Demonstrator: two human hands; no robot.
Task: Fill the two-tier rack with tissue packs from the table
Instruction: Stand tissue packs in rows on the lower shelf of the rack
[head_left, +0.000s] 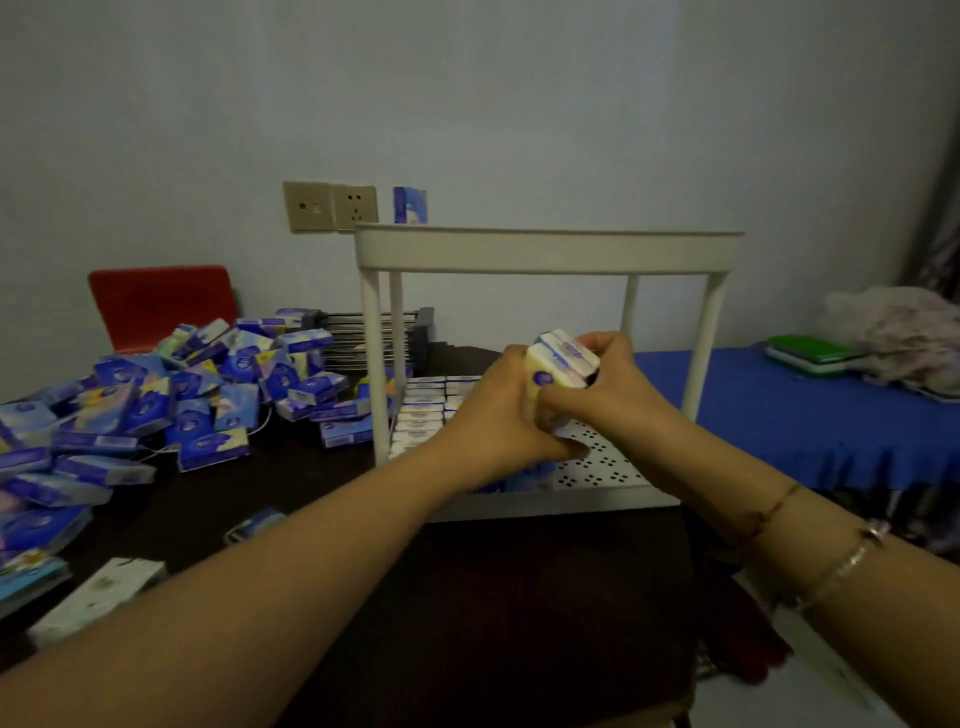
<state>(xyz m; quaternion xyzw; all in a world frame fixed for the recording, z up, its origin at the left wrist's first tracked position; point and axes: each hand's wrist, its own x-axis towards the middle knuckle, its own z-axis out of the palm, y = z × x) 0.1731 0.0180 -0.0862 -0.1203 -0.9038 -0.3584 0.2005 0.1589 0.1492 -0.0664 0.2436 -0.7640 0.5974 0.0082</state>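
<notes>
A white two-tier rack stands on the dark table. Its perforated lower shelf holds rows of tissue packs at the left. My left hand and my right hand both reach inside the lower tier, shut together on a small stack of tissue packs held above the shelf. One pack stands upright on the top tier at the back left. A big loose pile of blue tissue packs covers the table's left side.
A red chair back rises behind the pile. Wall sockets sit behind the rack. A dark wire holder stands behind the rack's left posts. A bed with a blue cover lies to the right, with a green item.
</notes>
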